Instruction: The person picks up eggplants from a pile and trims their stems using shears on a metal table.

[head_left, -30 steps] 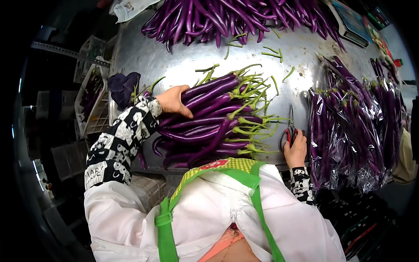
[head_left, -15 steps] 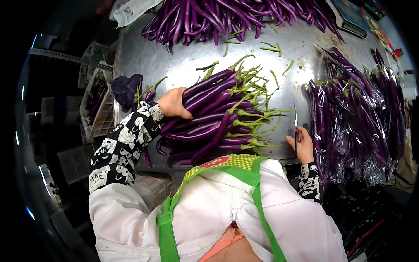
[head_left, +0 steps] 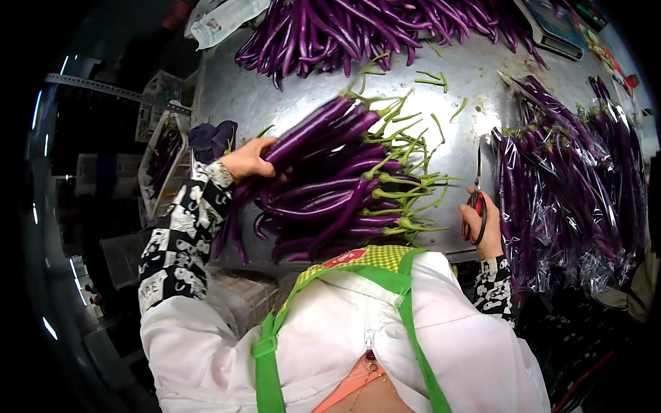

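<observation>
Toward the desk's [head_left: 475, 76] near edge, the left hand [head_left: 251, 160] is clutching several long purple eggplants [head_left: 306, 134] beside an eggplant pile [head_left: 310, 206]. The right hand [head_left: 490, 224] is gripping scissors [head_left: 476, 201], blades pointing toward the far edge. Bagged eggplants [head_left: 558, 186] are lying near the right edge.

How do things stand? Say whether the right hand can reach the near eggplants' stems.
Likely yes: only bare metal table shows between the right hand, holding scissors, and the near eggplants' stems.

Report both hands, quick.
Left hand: closed on a few eggplants at the ends away from their stems.
Right hand: closed around the handles of scissors.
</observation>
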Available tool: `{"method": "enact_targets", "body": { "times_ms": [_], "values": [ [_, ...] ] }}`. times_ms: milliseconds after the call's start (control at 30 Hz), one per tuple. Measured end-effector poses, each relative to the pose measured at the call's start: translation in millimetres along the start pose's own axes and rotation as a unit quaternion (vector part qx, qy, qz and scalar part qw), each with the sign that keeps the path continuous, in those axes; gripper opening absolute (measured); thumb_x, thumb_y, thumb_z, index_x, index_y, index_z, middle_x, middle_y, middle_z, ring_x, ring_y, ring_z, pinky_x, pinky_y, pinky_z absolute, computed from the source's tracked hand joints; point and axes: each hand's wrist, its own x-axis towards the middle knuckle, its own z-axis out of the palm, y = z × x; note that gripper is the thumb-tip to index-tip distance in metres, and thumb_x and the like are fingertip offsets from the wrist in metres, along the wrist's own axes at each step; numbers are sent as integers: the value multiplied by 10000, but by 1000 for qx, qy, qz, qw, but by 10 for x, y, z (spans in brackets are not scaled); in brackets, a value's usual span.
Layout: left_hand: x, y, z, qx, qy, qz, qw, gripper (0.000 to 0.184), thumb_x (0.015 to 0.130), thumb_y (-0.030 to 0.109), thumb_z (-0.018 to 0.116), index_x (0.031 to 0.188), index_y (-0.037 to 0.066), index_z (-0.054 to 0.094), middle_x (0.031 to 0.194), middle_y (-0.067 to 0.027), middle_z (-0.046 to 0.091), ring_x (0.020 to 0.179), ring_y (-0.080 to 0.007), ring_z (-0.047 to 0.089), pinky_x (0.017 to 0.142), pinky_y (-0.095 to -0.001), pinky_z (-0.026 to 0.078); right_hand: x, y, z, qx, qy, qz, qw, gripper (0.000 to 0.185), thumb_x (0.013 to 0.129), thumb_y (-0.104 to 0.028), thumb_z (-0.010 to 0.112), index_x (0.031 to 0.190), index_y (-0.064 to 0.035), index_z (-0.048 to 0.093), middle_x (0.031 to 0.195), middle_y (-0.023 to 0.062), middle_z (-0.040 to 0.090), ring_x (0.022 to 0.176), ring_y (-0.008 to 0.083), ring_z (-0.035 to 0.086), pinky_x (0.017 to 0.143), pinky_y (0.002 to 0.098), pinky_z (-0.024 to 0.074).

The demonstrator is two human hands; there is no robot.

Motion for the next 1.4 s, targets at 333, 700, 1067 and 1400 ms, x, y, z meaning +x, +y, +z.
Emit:
{"method": "enact_targets", "body": {
  "times_ms": [333, 700, 1067, 1400],
  "values": [
    [-5, -326, 176, -97, 4, 0, 995, 528, 696, -7, 703, 1198, -10, 540, 975, -135, 674, 777, -212, 667, 757, -343, 560, -167, -733, 45, 9, -52, -91, 994, 353, 876, -163, 696, 1155, 18, 581, 875, 100, 676, 731, 181, 633, 635, 319, 498],
    [-654, -27, 446, -93, -3, 138, 986, 601, 565, 136, 745, 1117, -51, 597, 958, -133, 664, 756, -221, 666, 715, -333, 535, 224, -995, 282, -143, -232, -104, 957, 561, 945, -342, 593, 1387, -28, 449, 1338, 197, 545, 1220, 341, 528, 1055, 414, 401],
    [-810, 8, 709, -35, -28, 86, 995, 516, 553, 75, 741, 1045, -33, 631, 908, -118, 686, 736, -188, 667, 714, -311, 545, 266, -1206, 128, -138, -240, -231, 933, 450, 945, -217, 600, 1348, -51, 491, 1105, 191, 647, 959, 310, 623, 854, 396, 480],
    [-913, 29, 838, 7, 79, 95, 992, 593, 559, 14, 763, 1124, -31, 586, 931, -80, 676, 790, -144, 654, 749, -281, 537, 65, -1098, 122, -191, -171, -322, 912, 379, 943, -184, 592, 1286, -36, 526, 943, 226, 651, 786, 336, 635, 733, 420, 507]
  ]
}}
